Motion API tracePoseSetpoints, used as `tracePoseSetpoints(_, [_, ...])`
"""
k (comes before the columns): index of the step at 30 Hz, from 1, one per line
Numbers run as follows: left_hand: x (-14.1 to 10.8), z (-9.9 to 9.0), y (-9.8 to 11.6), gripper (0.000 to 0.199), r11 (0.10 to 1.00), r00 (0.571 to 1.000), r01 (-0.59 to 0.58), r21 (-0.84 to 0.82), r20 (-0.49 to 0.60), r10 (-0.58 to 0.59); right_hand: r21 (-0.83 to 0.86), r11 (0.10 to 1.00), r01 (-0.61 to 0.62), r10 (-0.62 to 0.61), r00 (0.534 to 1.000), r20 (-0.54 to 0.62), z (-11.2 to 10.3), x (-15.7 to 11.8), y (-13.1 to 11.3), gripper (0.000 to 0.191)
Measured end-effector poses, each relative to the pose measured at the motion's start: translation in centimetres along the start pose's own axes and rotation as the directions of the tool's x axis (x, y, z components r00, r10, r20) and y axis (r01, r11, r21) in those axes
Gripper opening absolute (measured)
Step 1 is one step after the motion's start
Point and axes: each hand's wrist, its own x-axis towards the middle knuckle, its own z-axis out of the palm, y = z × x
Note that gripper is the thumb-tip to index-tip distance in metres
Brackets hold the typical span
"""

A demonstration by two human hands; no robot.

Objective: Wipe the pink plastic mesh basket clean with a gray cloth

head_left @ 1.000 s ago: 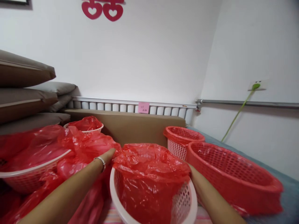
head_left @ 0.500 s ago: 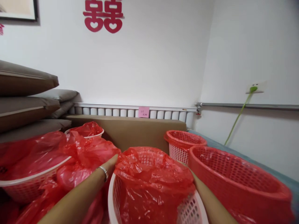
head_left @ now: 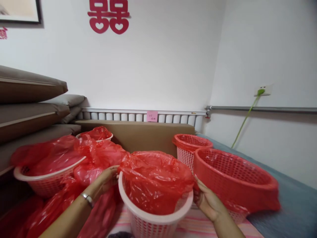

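A white-pink perforated basket stands in front of me, with a thin red plastic bag inside it and draped over its far rim. My left hand is at the basket's left rim, its fingers closed on the bag's edge. On the right side, my right hand pinches the bag's edge beside the rim, fingertips partly hidden by the plastic. The near part of the rim is bare.
Two red-lined baskets stand at the right. At the left are a basket with loose red bags and a smaller one behind. Stacked cushions rise at far left. A tan board stands behind.
Both hands have come into fuller view, lower and nearer along the basket's sides. The bag's edge has moved down toward the rim, and the view has shifted so more of the basket shows.
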Motion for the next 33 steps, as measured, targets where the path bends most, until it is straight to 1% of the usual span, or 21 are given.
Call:
tracePoseSetpoints(2, [-0.4, 0.0, -0.4, 0.013, 0.997, 0.994, -0.070, 0.036, -0.079, 0.073, 0.090, 0.996, 0.023, -0.020, 0.999, -0.025, 0.7, -1.0, 0.4, 0.041])
tracePoseSetpoints(4, [-0.8, 0.4, -0.5, 0.023, 0.982, 0.967, -0.159, 0.106, -0.182, 0.176, 0.161, 0.986, 0.052, -0.044, 0.998, -0.053, 1.2, -1.6, 0.7, 0.049])
tracePoseSetpoints(6, [-1.6, 1.1, -0.1, 0.034, 0.946, 0.911, -0.264, 0.187, -0.275, 0.308, 0.202, 0.977, 0.073, -0.059, 0.995, -0.077, 1.4, -1.8, 1.0, 0.052])
tracePoseSetpoints(7, [-2.2, 1.6, 0.2, 0.037, 0.911, 0.872, -0.331, 0.245, -0.290, 0.395, 0.211, 0.974, 0.080, -0.063, 0.994, -0.084, 1.5, -1.8, 1.1, 0.052])
tracePoseSetpoints(8, [-3.0, 2.1, 0.4, 0.038, 0.847, 0.825, -0.411, 0.338, -0.257, 0.503, 0.213, 0.974, 0.083, -0.066, 0.994, -0.086, 1.6, -1.8, 1.2, 0.052])
tracePoseSetpoints(9, [-3.8, 2.7, 0.6, 0.039, 0.740, 0.771, -0.495, 0.455, -0.163, 0.616, 0.208, 0.974, 0.086, -0.069, 0.994, -0.087, 1.6, -1.8, 1.2, 0.051])
tracePoseSetpoints(10, [-4.6, 3.3, 0.7, 0.039, 0.588, 0.711, -0.570, 0.574, -0.015, 0.703, 0.199, 0.976, 0.085, -0.069, 0.994, -0.089, 1.7, -1.9, 1.3, 0.050])
tracePoseSetpoints(11, [-5.3, 3.9, 0.7, 0.041, 0.406, 0.652, -0.625, 0.667, 0.160, 0.741, 0.188, 0.979, 0.084, -0.067, 0.993, -0.095, 1.8, -1.9, 1.4, 0.049])
tracePoseSetpoints(12, [-5.9, 4.4, 0.6, 0.044, 0.224, 0.608, -0.653, 0.723, 0.325, 0.724, 0.176, 0.981, 0.081, -0.064, 0.993, -0.101, 1.8, -1.9, 1.5, 0.048])
tracePoseSetpoints(13, [-6.2, 5.0, 0.4, 0.049, 0.077, 0.587, -0.657, 0.750, 0.445, 0.676, 0.165, 0.983, 0.079, -0.062, 0.992, -0.110, 1.9, -2.0, 1.6, 0.046])
tracePoseSetpoints(14, [-6.4, 5.5, 0.3, 0.051, -0.015, 0.589, -0.647, 0.762, 0.512, 0.625, 0.148, 0.986, 0.082, -0.065, 0.991, -0.118, 2.0, -2.1, 1.7, 0.044])
tracePoseSetpoints(16, [-6.4, 6.3, 0.2, 0.041, -0.130, 0.606, -0.612, 0.780, 0.568, 0.558, 0.086, 0.991, 0.098, -0.086, 0.987, -0.133, 2.0, -2.4, 1.7, 0.042])
tracePoseSetpoints(18, [-6.1, 7.0, 0.4, 0.020, -0.187, 0.602, -0.593, 0.783, 0.586, 0.543, -0.034, 0.992, 0.122, -0.126, 0.975, -0.185, 2.0, -3.0, 1.7, 0.043])
tracePoseSetpoints(20, [-6.2, 7.5, 0.7, 0.014, -0.202, 0.570, -0.607, 0.769, 0.598, 0.564, -0.247, 0.945, 0.213, -0.281, 0.917, -0.284, 1.9, -4.0, 1.6, 0.044])
tracePoseSetpoints(21, [-6.4, 7.6, 0.9, 0.014, -0.203, 0.549, -0.622, 0.756, 0.606, 0.575, -0.383, 0.881, 0.278, -0.406, 0.859, -0.312, 1.9, -4.7, 1.7, 0.043])
tracePoseSetpoints(22, [-6.7, 7.7, 0.9, 0.014, -0.203, 0.527, -0.641, 0.740, 0.617, 0.584, -0.527, 0.777, 0.345, -0.547, 0.784, -0.294, 2.1, -5.4, 1.8, 0.041])
tracePoseSetpoints(24, [-7.5, 7.6, 0.8, 0.013, -0.203, 0.497, -0.674, 0.710, 0.639, 0.587, -0.753, 0.474, 0.456, -0.773, 0.625, -0.108, 2.9, -6.9, 2.3, 0.035])
tracePoseSetpoints(26, [-8.4, 7.2, 0.6, 0.012, -0.193, 0.489, -0.692, 0.695, 0.649, 0.583, -0.844, 0.140, 0.518, -0.853, 0.495, 0.163, 4.3, -8.1, 3.2, 0.028])
tracePoseSetpoints(28, [-9.2, 6.7, 0.2, 0.012, -0.183, 0.487, -0.698, 0.693, 0.646, 0.588, -0.841, -0.147, 0.520, -0.836, 0.390, 0.387, 5.8, -8.6, 4.1, 0.027])
tracePoseSetpoints(30, [-9.9, 6.1, -0.1, 0.013, -0.185, 0.483, -0.697, 0.692, 0.645, 0.593, -0.813, -0.330, 0.480, -0.790, 0.331, 0.516, 7.0, -8.6, 4.7, 0.027])
tracePoseSetpoints(33, [-10.7, 5.4, -0.6, 0.016, -0.197, 0.482, -0.694, 0.693, 0.650, 0.588, -0.783, -0.436, 0.444, -0.732, 0.330, 0.595, 7.8, -8.1, 4.9, 0.022])
